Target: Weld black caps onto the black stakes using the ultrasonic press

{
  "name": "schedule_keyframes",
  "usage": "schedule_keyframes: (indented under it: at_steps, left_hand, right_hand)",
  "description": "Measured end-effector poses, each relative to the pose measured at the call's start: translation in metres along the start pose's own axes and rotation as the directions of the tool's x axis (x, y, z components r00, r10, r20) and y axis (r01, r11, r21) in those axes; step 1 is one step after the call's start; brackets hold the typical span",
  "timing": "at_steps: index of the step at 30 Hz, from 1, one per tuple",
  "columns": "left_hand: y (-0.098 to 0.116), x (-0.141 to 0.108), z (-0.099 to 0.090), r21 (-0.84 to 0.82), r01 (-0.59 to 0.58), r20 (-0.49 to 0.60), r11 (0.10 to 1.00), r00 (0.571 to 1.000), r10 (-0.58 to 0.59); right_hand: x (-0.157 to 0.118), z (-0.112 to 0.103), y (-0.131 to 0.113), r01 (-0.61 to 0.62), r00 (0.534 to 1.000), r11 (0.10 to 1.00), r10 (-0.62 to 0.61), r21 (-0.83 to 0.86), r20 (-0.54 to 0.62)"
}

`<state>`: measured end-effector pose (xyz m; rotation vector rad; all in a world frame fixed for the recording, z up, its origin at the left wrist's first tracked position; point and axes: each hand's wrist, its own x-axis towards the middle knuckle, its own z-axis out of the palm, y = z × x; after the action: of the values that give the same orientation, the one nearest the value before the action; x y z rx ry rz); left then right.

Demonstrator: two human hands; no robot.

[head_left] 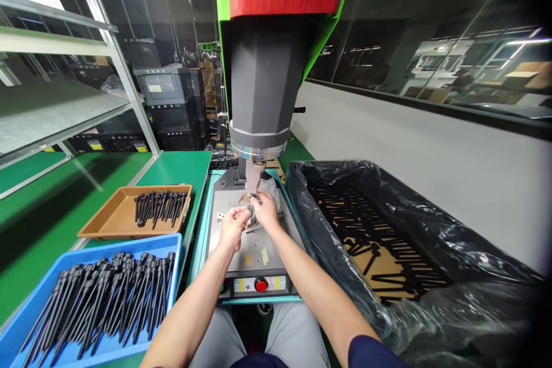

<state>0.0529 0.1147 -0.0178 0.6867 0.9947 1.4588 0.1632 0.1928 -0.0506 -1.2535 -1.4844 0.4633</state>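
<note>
My left hand [234, 227] is closed, thumb and fingers pinched together at the fixture beneath the press head. Close against it, my right hand [266, 211] has its fingers bent around a small dark part [254, 197]. The fingers hide most of what is between them, so its kind does not show. Just above both hands the press ram [254, 175] points down. Under them lies the metal work plate [235, 261] of the press, with a red button [261, 284] on its front face.
On the left, a blue tray [177, 247] and a brown tray [112, 215] hold black bolt-like parts with long shafts. To the right stands a large box lined with black plastic [310, 230], with rows of similar parts on cardboard. Stacked crates [166, 86] stand behind, beside a metal rack [142, 109].
</note>
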Motion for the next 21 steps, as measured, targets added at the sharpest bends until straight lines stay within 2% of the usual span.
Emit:
schedule_keyframes:
  at_steps: [6,10,12,14,17,21]
  left_hand:
    - [0.0,0.002,0.0,-0.008,0.0,-0.009,1.0,1.0,0.0]
    - [-0.004,0.005,-0.003,-0.013,0.0,-0.008,1.0,1.0,0.0]
    - [-0.007,0.006,-0.005,-0.017,-0.001,-0.019,1.0,1.0,0.001]
    - [-0.009,0.006,-0.007,-0.023,0.006,-0.027,1.0,1.0,-0.007]
    - [-0.013,0.006,-0.009,-0.023,0.02,-0.027,1.0,0.999,-0.02]
    - [-0.017,0.004,-0.01,-0.011,0.018,-0.048,1.0,0.999,-0.019]
  right_hand:
    - [0.003,-0.002,-0.006,0.112,0.993,0.994,-0.111,0.015,-0.049]
    - [-0.003,-0.009,-0.012,0.122,0.991,0.992,-0.12,0.028,-0.062]
    - [-0.011,-0.014,-0.014,0.076,0.996,0.996,-0.074,0.041,-0.048]
    - [-0.022,-0.02,-0.013,-0.033,0.999,0.997,0.035,0.068,-0.038]
    - [-0.037,-0.027,-0.008,-0.19,0.981,0.973,0.194,0.128,-0.012]
    - [-0.053,-0.037,-0.002,-0.299,0.953,0.909,0.298,0.29,0.05]
